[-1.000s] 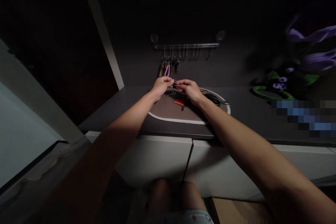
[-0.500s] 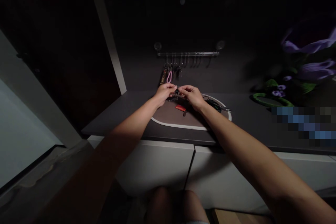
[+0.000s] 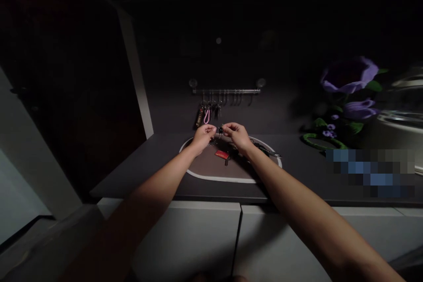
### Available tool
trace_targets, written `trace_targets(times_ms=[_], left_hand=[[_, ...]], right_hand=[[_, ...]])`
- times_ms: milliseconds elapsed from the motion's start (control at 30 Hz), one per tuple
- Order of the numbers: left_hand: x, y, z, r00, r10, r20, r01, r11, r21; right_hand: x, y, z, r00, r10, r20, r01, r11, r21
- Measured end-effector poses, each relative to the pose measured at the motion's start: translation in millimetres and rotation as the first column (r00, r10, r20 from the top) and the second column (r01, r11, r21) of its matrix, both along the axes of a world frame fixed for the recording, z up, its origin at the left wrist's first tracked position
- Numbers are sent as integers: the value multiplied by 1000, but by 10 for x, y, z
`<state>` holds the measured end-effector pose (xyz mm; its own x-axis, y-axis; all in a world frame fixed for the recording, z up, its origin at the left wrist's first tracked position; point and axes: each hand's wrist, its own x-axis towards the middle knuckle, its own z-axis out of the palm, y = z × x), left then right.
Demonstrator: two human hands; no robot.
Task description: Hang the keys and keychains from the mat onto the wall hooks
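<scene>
My right hand [image 3: 237,135] pinches a small bunch of dark keys [image 3: 221,131] between thumb and fingertips, held above a brown mat with a white rim [image 3: 228,180]. Just left of the keys is my left hand [image 3: 204,136], its thumb and forefinger pressed together; whatever is in that pinch is too small to make out. On the mat below lie a red flat piece [image 3: 221,154] and a short dark piece [image 3: 226,161]. Dark items with a metal tip [image 3: 274,154] lie by my right wrist, partly hidden.
On the back wall a clear hook rail [image 3: 228,91] carries several key rings, a pink loop [image 3: 207,116] and a dark tag with lettering [image 3: 199,117]. Purple flowers [image 3: 360,109] stand right on the dark counter [image 3: 139,167], beside a large pale round object [image 3: 396,128].
The view has tilted up and turned right, bringing the pale round object in. My hands have drawn slightly apart, and the keys now show between them at the right fingertips.
</scene>
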<state>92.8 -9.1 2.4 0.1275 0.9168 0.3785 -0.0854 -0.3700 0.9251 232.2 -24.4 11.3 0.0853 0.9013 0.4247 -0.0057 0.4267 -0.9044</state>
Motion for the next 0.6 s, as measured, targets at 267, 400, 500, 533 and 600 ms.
trace_targets(times_ms=[267,400,500,533,600], left_hand=[[29,115,-122,985,94,-144,-83,993,85],[11,144,-151,946,173,-276,-130,977,167],[-8,132,-145,909,227,-350,-150,961,233],[-14,126,-142,898,242,-367,-154,955,252],[-26,116,-134,878,272,-393,-166,945,283]], right_hand=[[51,185,367,995,-88,-45,88,996,-12],[48,322,584,984,-169,-63,167,985,-32],[46,454,687,969,-219,-115,216,976,-42],[48,503,708,963,-239,-122,235,971,-47],[50,604,734,954,-289,-86,287,957,-34]])
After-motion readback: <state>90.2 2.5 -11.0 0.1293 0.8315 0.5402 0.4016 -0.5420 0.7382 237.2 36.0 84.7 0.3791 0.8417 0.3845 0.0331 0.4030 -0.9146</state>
